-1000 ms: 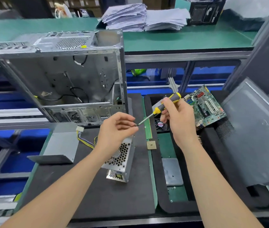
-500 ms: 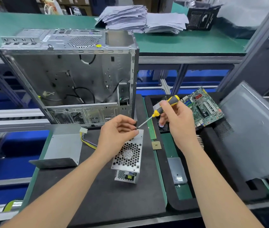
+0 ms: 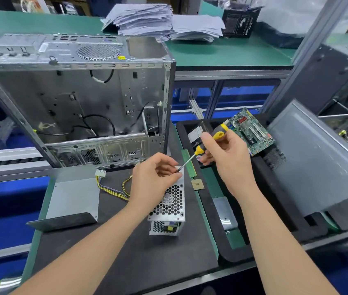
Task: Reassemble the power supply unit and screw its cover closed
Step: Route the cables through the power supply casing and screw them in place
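View from above a workbench. At centre frame, both hands meet just over the silver perforated-metal power supply box (image 3: 171,206), which lies on a black foam mat (image 3: 104,252). The box's long axis runs from the lower edge of the frame up toward the hands.

The right hand (image 3: 227,155) grips a yellow-and-black-handled screwdriver (image 3: 211,139), its shaft slanting down and left. The left hand (image 3: 153,177) pinches its fingertips around the blade's tip; whether a screw sits there is too small to tell.

The grey folded sheet-metal cover (image 3: 73,199) rests at centre left, apart from the box, with yellow and purple wires (image 3: 113,189) between them. The left hand is the nearer one to it, so bringing the cover across looks like that hand's job.

Bare mat lies open below the cover and box. The mat's right edge runs just beside the box. An open silver computer case (image 3: 83,103) stands close behind, upper left.
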Available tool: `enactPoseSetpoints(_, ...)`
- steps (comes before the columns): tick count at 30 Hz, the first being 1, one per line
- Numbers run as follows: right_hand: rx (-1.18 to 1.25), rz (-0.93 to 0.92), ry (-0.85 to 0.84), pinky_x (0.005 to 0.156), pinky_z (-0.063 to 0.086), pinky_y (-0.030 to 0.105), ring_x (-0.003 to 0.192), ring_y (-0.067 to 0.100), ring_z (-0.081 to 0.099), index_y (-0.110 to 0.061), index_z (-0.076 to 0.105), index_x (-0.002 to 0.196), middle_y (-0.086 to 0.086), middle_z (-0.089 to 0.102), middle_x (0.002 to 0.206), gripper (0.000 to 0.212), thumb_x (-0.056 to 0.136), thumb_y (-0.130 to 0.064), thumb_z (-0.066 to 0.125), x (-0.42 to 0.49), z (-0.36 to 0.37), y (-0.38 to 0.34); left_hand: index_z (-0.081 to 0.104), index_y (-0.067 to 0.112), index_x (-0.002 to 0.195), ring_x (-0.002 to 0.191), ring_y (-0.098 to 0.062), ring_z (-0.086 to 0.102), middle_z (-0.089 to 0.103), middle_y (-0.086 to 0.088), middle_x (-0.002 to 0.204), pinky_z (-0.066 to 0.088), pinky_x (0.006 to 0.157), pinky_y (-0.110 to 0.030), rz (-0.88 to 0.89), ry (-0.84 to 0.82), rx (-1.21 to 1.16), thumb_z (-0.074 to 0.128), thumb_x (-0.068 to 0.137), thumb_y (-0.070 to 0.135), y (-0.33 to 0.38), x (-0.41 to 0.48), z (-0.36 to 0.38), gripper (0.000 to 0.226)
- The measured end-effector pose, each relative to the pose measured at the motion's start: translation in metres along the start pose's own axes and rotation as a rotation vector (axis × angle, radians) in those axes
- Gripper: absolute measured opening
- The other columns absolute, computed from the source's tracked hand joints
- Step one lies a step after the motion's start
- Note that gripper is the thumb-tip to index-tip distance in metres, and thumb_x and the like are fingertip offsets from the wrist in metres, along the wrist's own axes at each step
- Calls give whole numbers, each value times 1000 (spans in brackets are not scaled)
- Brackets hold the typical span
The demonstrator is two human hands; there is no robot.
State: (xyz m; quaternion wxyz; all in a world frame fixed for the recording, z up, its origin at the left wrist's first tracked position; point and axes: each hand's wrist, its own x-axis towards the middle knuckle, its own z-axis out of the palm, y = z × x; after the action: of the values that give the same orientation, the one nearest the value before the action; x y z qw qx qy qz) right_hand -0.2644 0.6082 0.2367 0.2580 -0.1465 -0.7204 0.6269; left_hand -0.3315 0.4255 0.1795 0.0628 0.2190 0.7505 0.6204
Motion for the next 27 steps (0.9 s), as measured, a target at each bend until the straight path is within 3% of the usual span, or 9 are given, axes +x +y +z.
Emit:
enactPoseSetpoints(5,-84,-32,-138,65,63,42,76,24,74,-7,65,97,15,73,87,17,99,-23,70,-4,-7,-6,72,29,91,72,-12,70,74,7,78,56,71,-16,-17,-44,50,88,75,5,2,-9,5,33)
enactPoseSetpoints(9,-105,-64,-144,67,64,40,77,24,75,-14,68,96,9,75,85,15,98,-29,71,-8,-9,-4,70,34,95,70,-6,65,73,10,81,49,67,-11,-4,-60,97,87,77,9,5,-17,8,36)
enactPoseSetpoints(14,-75,-42,-166,67,62,39,75,27,76,-12,65,94,7,75,83,21,98,-32,70,-8,-16,-3,65,41,107,93,-6,67,72,20,100,50,77,-15,-32,-121,180,78,79,12,15,-25,4,43)
enactPoseSetpoints(16,-66,-46,-196,66,61,37,75,26,76,-15,67,93,7,76,82,17,99,-31,69,-8,-19,-5,66,42,108,100,-3,65,71,20,108,50,82,-20,-78,-48,181,66,77,18,16,-30,0,39)
enactPoseSetpoints(19,-83,-66,-252,64,58,29,74,24,75,-21,67,89,6,75,81,13,99,-30,68,-10,-22,-8,63,37,117,107,-5,60,62,11,124,50,92,-34,-243,147,262,68,83,30,13,-36,-10,35)
enactPoseSetpoints(22,-118,-80,-308,66,60,38,75,24,75,-18,67,92,7,75,82,17,97,-34,68,-15,-22,-10,53,24,137,112,-17,61,56,-6,134,48,95,-40,-646,63,272,71,88,42,5,-43,-20,56)
enactPoseSetpoints(24,-190,-109,-341,70,62,46,76,23,74,-17,66,93,4,75,81,25,95,-41,66,-20,-22,-12,57,19,133,107,-31,68,59,-21,128,55,97,-49,-861,-24,65,75,86,42,1,-49,-22,55)
enactPoseSetpoints(25,-223,-126,-354,72,61,49,75,22,73,-15,66,93,4,74,81,31,94,-46,66,-23,-21,-13,61,15,128,95,-34,73,64,-23,120,59,95,-53,-911,-61,-70,77,86,36,-1,-52,-22,50)
enactPoseSetpoints(27,-245,-143,-372,74,61,49,74,20,73,-9,64,93,6,74,80,42,91,-51,64,-29,-20,-16,65,9,119,77,-32,75,75,-16,103,64,82,-46,-926,-137,-245,78,89,27,-5,-58,-20,37)
